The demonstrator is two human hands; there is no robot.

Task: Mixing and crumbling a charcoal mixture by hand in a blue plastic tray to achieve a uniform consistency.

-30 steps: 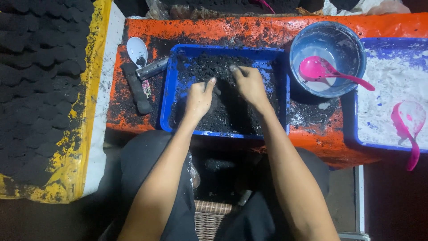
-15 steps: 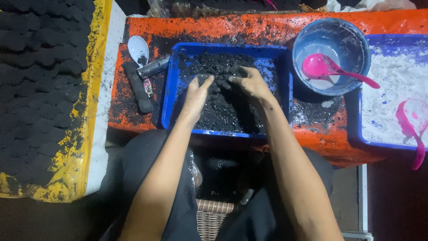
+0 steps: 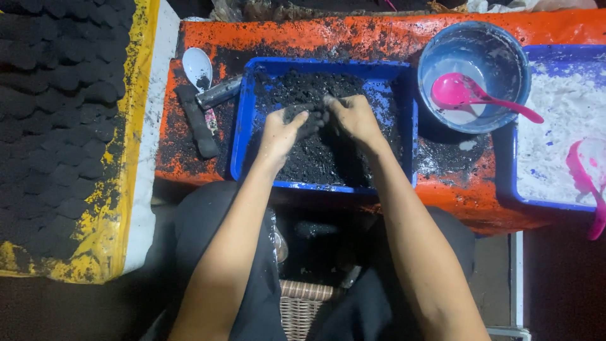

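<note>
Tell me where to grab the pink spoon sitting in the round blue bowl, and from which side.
Grip the pink spoon by its handle, which slants out over the blue bowl's right rim, likely coming from the right and above. The scoop end lies low in the whitish liquid, walled in by the bowl; the handle end is free and dry-looking.

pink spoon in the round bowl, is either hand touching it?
No. Both the left hand and right hand are in the blue tray; the pink spoon lies untouched.

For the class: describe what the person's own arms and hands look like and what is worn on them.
Both forearms are bare: no sleeves, gloves, watch or rings show. The left hand and right hand have fingertips smeared with black powder. Dark clothing covers the lap below.
</note>
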